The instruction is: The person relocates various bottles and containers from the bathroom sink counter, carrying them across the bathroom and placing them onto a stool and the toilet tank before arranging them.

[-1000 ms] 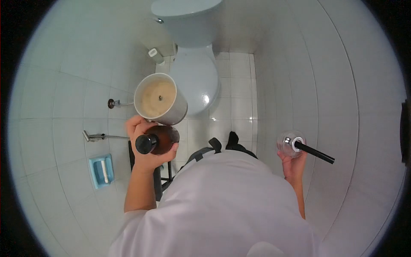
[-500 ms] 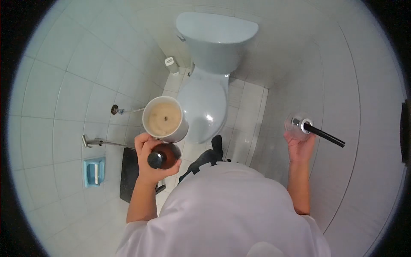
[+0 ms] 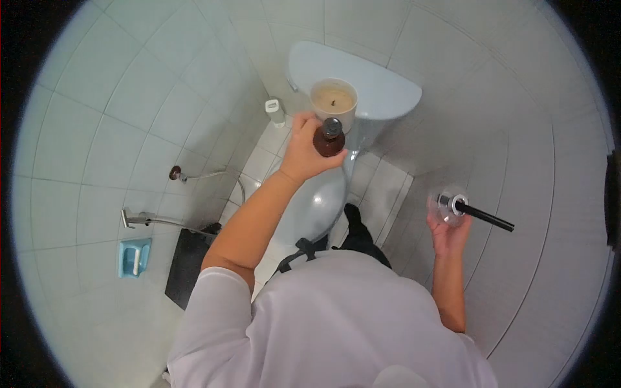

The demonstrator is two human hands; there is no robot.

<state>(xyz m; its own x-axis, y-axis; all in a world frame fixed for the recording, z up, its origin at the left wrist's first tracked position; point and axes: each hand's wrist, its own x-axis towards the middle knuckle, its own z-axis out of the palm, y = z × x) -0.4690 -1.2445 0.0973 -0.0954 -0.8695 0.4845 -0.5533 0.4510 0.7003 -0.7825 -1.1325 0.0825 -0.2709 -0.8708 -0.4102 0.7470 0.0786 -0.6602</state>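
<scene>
**Both sides loaded, left stretched forward**

On my feed, the right hand (image 3: 447, 236) is nearest, fingers wrapped around a clear glass bottle (image 3: 446, 199), black sticks (image 3: 486, 216) leaning from its neck. Farther out, the left hand (image 3: 309, 152) clamps a brown bottle (image 3: 328, 143) between thumb and fingers; I can't tell how it grips the white candle cup (image 3: 348, 118) just beyond. Behind the cup stands the toilet tank (image 3: 385, 90); I can't tell whether they touch.

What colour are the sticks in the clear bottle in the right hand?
The sticks are black, seen best in the current head view.
</scene>
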